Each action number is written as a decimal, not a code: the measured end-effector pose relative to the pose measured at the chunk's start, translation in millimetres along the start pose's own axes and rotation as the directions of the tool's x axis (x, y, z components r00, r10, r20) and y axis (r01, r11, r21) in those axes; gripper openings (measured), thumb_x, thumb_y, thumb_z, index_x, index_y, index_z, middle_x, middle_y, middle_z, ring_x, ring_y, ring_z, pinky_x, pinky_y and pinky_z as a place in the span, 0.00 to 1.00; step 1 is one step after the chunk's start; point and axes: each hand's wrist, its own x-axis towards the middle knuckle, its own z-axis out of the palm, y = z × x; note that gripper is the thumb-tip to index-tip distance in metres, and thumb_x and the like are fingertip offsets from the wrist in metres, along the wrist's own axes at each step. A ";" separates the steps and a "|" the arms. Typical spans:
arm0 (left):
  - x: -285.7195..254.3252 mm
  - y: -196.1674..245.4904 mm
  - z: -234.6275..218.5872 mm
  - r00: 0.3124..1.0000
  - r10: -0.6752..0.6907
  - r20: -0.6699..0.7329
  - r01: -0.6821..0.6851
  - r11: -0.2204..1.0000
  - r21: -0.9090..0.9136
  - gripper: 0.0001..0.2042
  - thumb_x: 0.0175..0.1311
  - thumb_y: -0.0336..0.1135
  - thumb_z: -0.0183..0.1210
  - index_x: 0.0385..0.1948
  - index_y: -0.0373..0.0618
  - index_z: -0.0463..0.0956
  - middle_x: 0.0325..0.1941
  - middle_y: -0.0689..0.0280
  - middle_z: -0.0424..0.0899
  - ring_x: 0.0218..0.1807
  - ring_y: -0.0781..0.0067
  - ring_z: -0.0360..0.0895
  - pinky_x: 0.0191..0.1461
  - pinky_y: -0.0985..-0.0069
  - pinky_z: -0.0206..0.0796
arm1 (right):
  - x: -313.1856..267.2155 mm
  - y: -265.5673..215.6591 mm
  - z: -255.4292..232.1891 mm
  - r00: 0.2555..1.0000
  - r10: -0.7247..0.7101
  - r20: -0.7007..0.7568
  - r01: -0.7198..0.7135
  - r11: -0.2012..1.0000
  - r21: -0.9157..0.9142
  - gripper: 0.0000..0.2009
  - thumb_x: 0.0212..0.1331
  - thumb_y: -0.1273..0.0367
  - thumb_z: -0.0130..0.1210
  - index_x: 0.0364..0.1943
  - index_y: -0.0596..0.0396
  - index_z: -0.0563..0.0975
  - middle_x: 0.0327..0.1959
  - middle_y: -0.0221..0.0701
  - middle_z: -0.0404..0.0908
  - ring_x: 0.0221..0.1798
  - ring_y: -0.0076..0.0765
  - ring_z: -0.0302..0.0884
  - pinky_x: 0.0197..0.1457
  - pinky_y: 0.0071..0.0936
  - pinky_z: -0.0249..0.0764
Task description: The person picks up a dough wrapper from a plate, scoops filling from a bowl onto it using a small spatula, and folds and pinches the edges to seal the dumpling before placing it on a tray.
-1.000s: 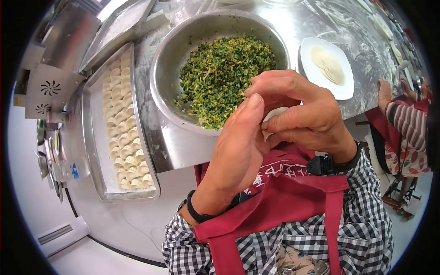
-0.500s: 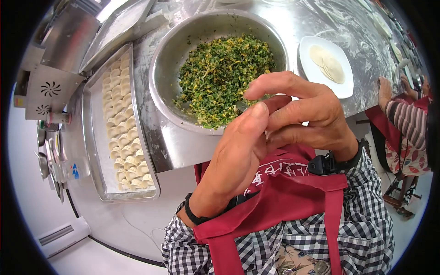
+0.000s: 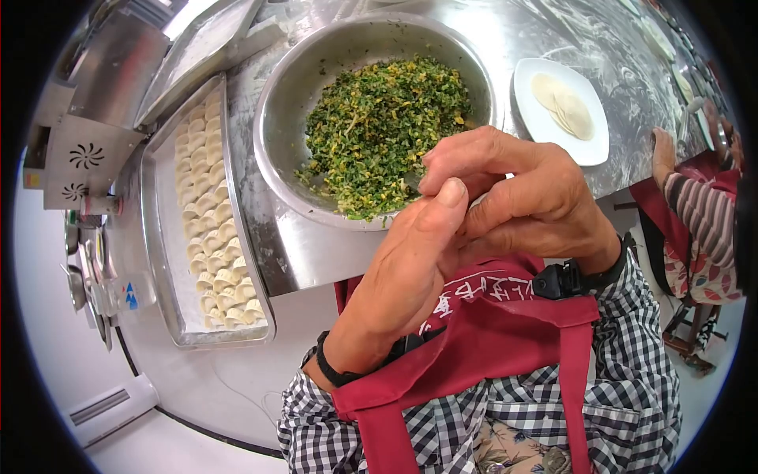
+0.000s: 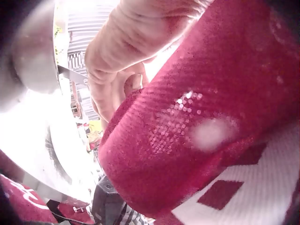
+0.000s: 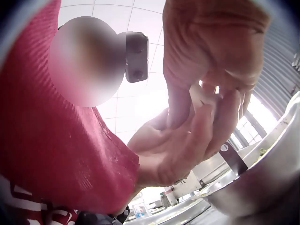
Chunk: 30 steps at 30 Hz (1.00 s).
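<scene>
Both hands meet in front of the steel bowl (image 3: 272, 150) of chopped green and yellow filling (image 3: 387, 134). The left hand (image 3: 407, 272) cups a dough piece from below, thumb up. Against that thumb, the fingers of the right hand (image 3: 537, 197) are bent and pinch the dough. From the head the dough is hidden; the right wrist view shows a pale bit of the dough piece (image 5: 198, 96) between the fingers of the right hand (image 5: 215, 42) and left hand (image 5: 173, 150). In the left wrist view, the left hand (image 4: 131, 42) is partly behind the red apron (image 4: 197, 93).
At the left, a metal tray (image 3: 170, 300) holds rows of folded dumplings (image 3: 225, 268). Right of the bowl, a white square plate (image 3: 592, 150) carries round wrappers (image 3: 570, 114) on the floured steel table (image 3: 632, 79). Another person's hand (image 3: 663, 150) rests at the table's right edge.
The pale dough visible between the hands a second ago is now hidden in the head view. The right fingers have closed in around the left thumb, and the hands have shifted slightly right.
</scene>
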 end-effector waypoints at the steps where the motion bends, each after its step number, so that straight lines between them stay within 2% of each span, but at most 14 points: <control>1: 0.3 -0.2 0.0 1.000 -0.002 0.000 0.002 1.000 -0.001 0.25 0.69 0.46 0.31 0.54 0.30 0.58 0.53 0.52 0.68 0.53 0.61 0.70 0.58 0.67 0.62 | -0.5 2.4 -3.1 0.999 -0.027 0.021 0.028 0.999 -0.029 0.09 0.33 0.77 0.63 0.24 0.59 0.79 0.44 0.38 0.75 0.43 0.35 0.75 0.43 0.26 0.70; 3: 1.0 -0.7 -0.6 1.000 -0.029 0.004 0.029 0.998 -0.050 0.25 0.69 0.46 0.32 0.53 0.30 0.59 0.53 0.52 0.68 0.53 0.60 0.70 0.58 0.67 0.62 | -1.8 4.7 -2.8 0.998 -0.054 0.043 0.056 0.997 -0.057 0.09 0.34 0.78 0.62 0.25 0.59 0.80 0.44 0.38 0.75 0.43 0.35 0.75 0.43 0.26 0.71; 5: 0.4 -2.0 -2.3 0.999 -0.035 -0.002 0.035 0.999 -0.033 0.25 0.69 0.46 0.32 0.52 0.30 0.59 0.52 0.52 0.69 0.53 0.59 0.70 0.58 0.66 0.62 | -3.4 4.9 2.5 1.000 0.018 -0.023 -0.018 1.000 -0.023 0.08 0.34 0.79 0.61 0.24 0.59 0.79 0.45 0.39 0.75 0.43 0.37 0.75 0.44 0.27 0.71; 9: 1.6 -1.7 -1.9 0.999 -0.035 0.001 0.035 0.999 -0.034 0.26 0.69 0.47 0.30 0.51 0.28 0.60 0.51 0.51 0.70 0.54 0.58 0.70 0.59 0.65 0.62 | -2.8 0.5 1.7 0.995 0.101 -0.016 -0.099 0.993 0.062 0.07 0.35 0.79 0.61 0.24 0.59 0.79 0.46 0.39 0.74 0.44 0.38 0.75 0.44 0.27 0.71; 11: 2.4 -2.6 -1.7 0.999 -0.039 -0.006 0.039 0.998 -0.047 0.26 0.69 0.47 0.30 0.51 0.28 0.60 0.52 0.51 0.70 0.54 0.58 0.70 0.59 0.65 0.62 | -1.8 2.6 -1.7 0.996 0.037 0.082 -0.043 0.996 0.072 0.08 0.36 0.79 0.61 0.25 0.59 0.79 0.47 0.40 0.73 0.44 0.39 0.75 0.44 0.28 0.71; 12: 2.6 -2.9 -1.8 0.999 -0.043 -0.013 0.042 0.997 -0.059 0.26 0.69 0.47 0.30 0.52 0.28 0.59 0.52 0.51 0.70 0.54 0.58 0.70 0.59 0.65 0.62 | -1.7 4.6 -4.3 0.996 0.037 0.082 -0.043 0.996 0.073 0.08 0.36 0.79 0.61 0.25 0.59 0.79 0.47 0.40 0.73 0.44 0.39 0.75 0.44 0.28 0.71; 14: 3.0 -3.6 -3.1 0.999 -0.048 -0.005 0.047 0.996 -0.070 0.26 0.69 0.47 0.29 0.52 0.28 0.59 0.52 0.51 0.70 0.54 0.58 0.70 0.59 0.65 0.61 | -2.1 9.3 -8.7 0.986 -0.047 0.159 0.046 0.999 0.008 0.08 0.39 0.77 0.63 0.28 0.63 0.79 0.49 0.45 0.69 0.48 0.38 0.73 0.45 0.29 0.75; 18: 0.7 -1.6 -2.2 0.998 -0.042 0.037 0.045 0.996 -0.082 0.27 0.69 0.48 0.29 0.52 0.27 0.59 0.52 0.50 0.69 0.54 0.58 0.70 0.59 0.66 0.61 | -3.3 9.0 -4.5 0.989 -0.045 0.143 0.043 0.999 0.022 0.08 0.40 0.76 0.64 0.26 0.63 0.79 0.49 0.46 0.69 0.47 0.39 0.74 0.45 0.29 0.75; 20: -0.8 -1.8 -0.3 0.998 -0.054 -0.011 0.053 0.996 -0.067 0.27 0.69 0.48 0.29 0.53 0.27 0.58 0.52 0.50 0.69 0.54 0.59 0.70 0.59 0.66 0.61 | -3.4 3.3 -1.3 0.995 0.074 0.070 -0.081 0.991 0.109 0.06 0.38 0.80 0.60 0.25 0.60 0.78 0.47 0.42 0.72 0.45 0.39 0.75 0.44 0.27 0.71; 22: -1.5 -1.9 -1.0 0.996 -0.065 -0.060 0.062 0.997 -0.051 0.27 0.69 0.48 0.30 0.53 0.27 0.58 0.52 0.51 0.69 0.54 0.59 0.69 0.59 0.66 0.61 | -4.6 5.0 -1.1 0.995 0.063 0.075 -0.071 0.991 0.114 0.07 0.37 0.79 0.61 0.25 0.60 0.78 0.48 0.42 0.72 0.46 0.40 0.75 0.45 0.28 0.71; 25: -1.7 -2.3 -3.7 0.996 -0.094 0.001 0.094 0.992 -0.085 0.26 0.69 0.47 0.30 0.54 0.28 0.58 0.53 0.52 0.69 0.55 0.60 0.69 0.59 0.66 0.61 | -6.3 10.0 -0.5 0.996 0.006 0.085 -0.018 0.990 0.142 0.10 0.36 0.78 0.62 0.27 0.60 0.78 0.50 0.43 0.71 0.47 0.40 0.75 0.47 0.29 0.71; 27: -0.9 -2.0 -3.4 0.999 -0.041 0.031 0.044 0.996 -0.076 0.28 0.68 0.47 0.34 0.56 0.25 0.54 0.55 0.49 0.65 0.55 0.63 0.68 0.58 0.73 0.62 | -7.3 12.5 -0.3 0.995 -0.044 0.090 0.028 0.986 0.164 0.11 0.35 0.77 0.62 0.29 0.59 0.79 0.50 0.43 0.71 0.47 0.41 0.74 0.48 0.30 0.71; 28: -1.1 -2.9 -3.0 0.999 -0.042 0.031 0.044 0.996 -0.076 0.28 0.68 0.47 0.34 0.56 0.25 0.54 0.55 0.49 0.65 0.55 0.63 0.68 0.58 0.73 0.62 | -8.0 13.2 -0.6 0.995 -0.047 0.087 0.034 0.990 0.137 0.13 0.35 0.77 0.63 0.31 0.58 0.79 0.50 0.43 0.71 0.47 0.41 0.74 0.49 0.31 0.71; 30: -1.3 -5.1 -1.8 0.997 -0.072 -0.040 0.066 0.987 -0.145 0.26 0.69 0.47 0.31 0.54 0.29 0.58 0.54 0.52 0.68 0.56 0.60 0.67 0.59 0.66 0.60 | -8.0 10.2 -1.0 0.995 -0.049 0.085 0.040 0.993 0.108 0.14 0.35 0.77 0.63 0.32 0.58 0.79 0.51 0.43 0.71 0.47 0.41 0.74 0.50 0.31 0.71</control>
